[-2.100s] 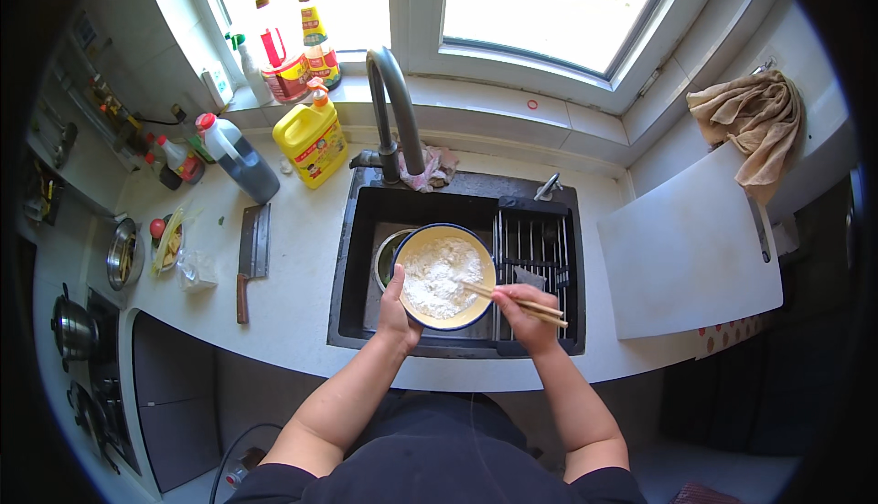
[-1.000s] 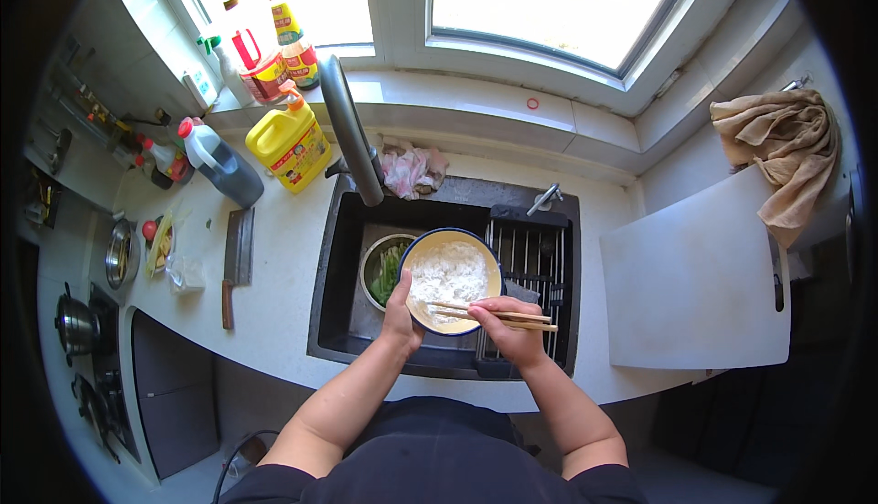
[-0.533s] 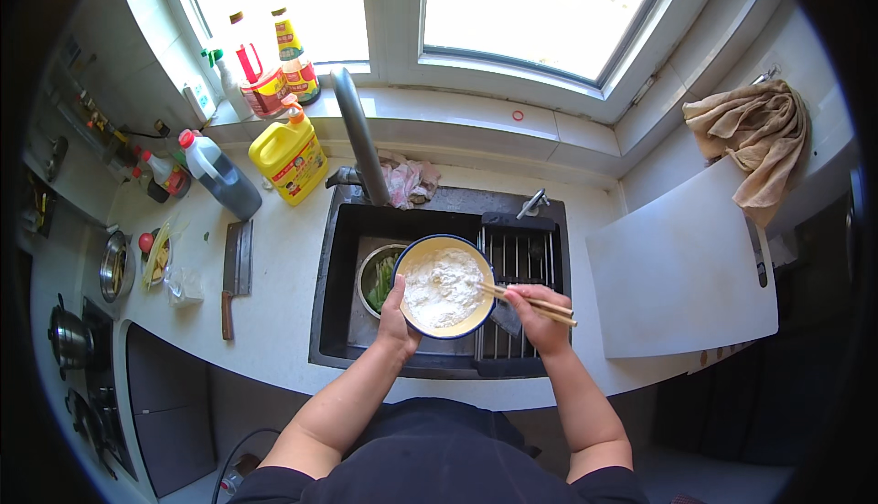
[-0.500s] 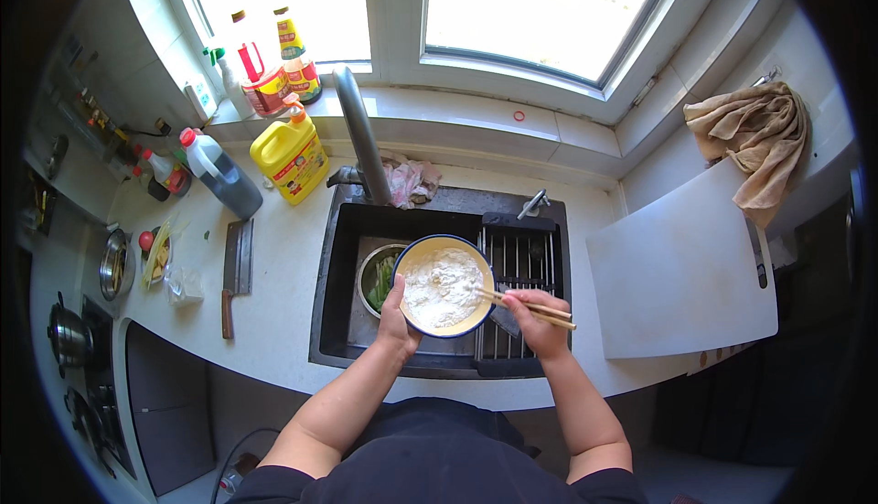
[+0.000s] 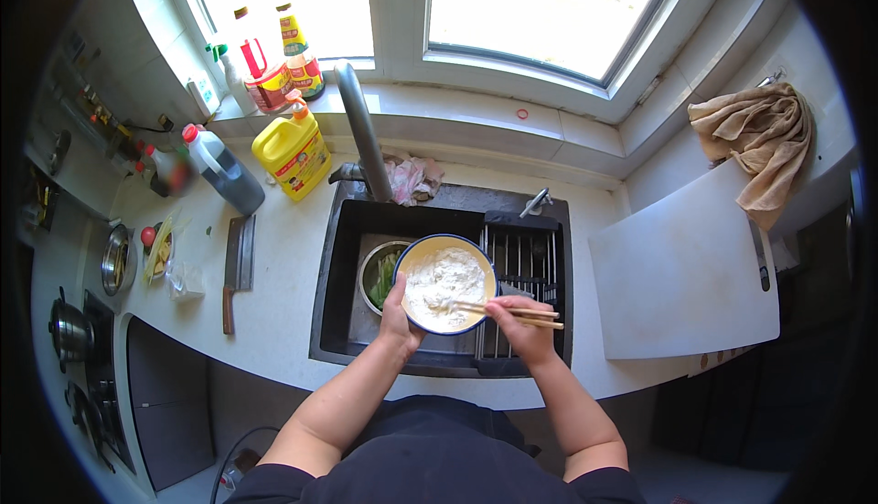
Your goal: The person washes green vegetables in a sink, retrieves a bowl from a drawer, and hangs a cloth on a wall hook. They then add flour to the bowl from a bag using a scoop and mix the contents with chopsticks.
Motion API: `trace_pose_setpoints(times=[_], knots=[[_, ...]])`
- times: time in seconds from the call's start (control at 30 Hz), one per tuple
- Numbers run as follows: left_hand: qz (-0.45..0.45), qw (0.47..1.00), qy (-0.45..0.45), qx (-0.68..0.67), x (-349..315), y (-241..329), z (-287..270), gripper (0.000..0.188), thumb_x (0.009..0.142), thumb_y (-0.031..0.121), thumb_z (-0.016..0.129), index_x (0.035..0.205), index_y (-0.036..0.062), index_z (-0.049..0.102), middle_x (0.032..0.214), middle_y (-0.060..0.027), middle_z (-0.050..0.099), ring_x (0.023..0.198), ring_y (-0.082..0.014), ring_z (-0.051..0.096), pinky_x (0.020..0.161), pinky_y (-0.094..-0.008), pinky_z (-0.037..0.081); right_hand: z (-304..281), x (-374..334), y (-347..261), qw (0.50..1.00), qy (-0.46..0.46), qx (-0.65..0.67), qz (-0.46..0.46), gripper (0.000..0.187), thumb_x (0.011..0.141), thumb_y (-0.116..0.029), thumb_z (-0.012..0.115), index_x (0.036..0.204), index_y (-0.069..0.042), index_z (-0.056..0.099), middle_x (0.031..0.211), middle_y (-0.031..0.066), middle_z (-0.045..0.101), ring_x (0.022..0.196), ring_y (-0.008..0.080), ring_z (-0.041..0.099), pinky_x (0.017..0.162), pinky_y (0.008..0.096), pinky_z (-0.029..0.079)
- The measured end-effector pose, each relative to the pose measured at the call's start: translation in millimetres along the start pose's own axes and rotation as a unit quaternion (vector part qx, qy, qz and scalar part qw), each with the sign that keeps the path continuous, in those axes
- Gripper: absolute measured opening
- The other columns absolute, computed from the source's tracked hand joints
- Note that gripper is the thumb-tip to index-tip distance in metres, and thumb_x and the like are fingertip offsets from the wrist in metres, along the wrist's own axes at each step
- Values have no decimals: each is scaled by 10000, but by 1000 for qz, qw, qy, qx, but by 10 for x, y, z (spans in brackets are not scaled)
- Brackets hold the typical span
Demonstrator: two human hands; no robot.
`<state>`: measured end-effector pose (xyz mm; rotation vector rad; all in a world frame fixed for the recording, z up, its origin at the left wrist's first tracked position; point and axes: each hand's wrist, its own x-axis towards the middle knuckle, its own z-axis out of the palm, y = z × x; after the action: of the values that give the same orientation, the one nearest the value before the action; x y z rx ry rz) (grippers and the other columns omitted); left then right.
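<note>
My left hand (image 5: 397, 324) is closed on the left side of a yellow bowl with a blue rim (image 5: 486, 271), holding it above the sink (image 5: 334, 321). White flour (image 5: 444, 280), clumpy in places, fills much of the bowl. Between the fingers of my right hand (image 5: 523, 328) is a pair of wooden chopsticks (image 5: 546, 319); their tips reach into the flour. Behind the bowl, partly hidden by it, a round metal container with green vegetables (image 5: 380, 283) stands in the sink basin.
A grey faucet (image 5: 361, 134) rises behind the sink. Left on the counter lie a cleaver (image 5: 240, 262), a yellow jug (image 5: 293, 152) and a dark-filled bottle (image 5: 224, 170). A white cutting board (image 5: 686, 271) leans at right, below a brown cloth (image 5: 764, 138). A metal rack (image 5: 521, 252) spans the sink's right.
My right hand has moved slightly left, and the chopstick tips have shifted left and down, deeper into the flour. The left hand and bowl stay nearly in place.
</note>
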<state>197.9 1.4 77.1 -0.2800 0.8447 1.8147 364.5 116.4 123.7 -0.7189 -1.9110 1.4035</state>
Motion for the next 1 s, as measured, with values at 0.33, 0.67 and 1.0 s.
trace_pose_setpoints(times=[0.33, 0.67, 1.0], knots=[[-14, 1000, 4, 18, -19, -57, 65, 614, 962, 504, 393, 1382, 56, 378, 1368, -142, 478, 1251, -286, 482, 1039, -434, 404, -37, 207, 139, 991, 65, -49, -102, 67, 781, -17, 727, 839, 9, 707, 825, 146, 706, 740, 215, 697, 677, 283, 557], [-10, 999, -23, 23, 77, -68, -33, 622, 955, 506, 411, 1375, 48, 390, 1360, -150, 485, 1241, -289, 489, 1041, -423, 400, 142, -16, -81, 997, -51, -10, -65, 81, 778, -28, 741, 828, 22, 701, 846, 140, 710, 767, 192, 694, 711, 281, 553], [-25, 999, -32, 20, 67, -88, -39, 631, 951, 498, 432, 1372, 31, 386, 1362, -164, 481, 1246, -297, 485, 1045, -428, 399, -90, 164, 155, 986, 94, -66, -117, 97, 783, 25, 715, 880, 27, 704, 838, 131, 706, 737, 165, 676, 687, 262, 548]])
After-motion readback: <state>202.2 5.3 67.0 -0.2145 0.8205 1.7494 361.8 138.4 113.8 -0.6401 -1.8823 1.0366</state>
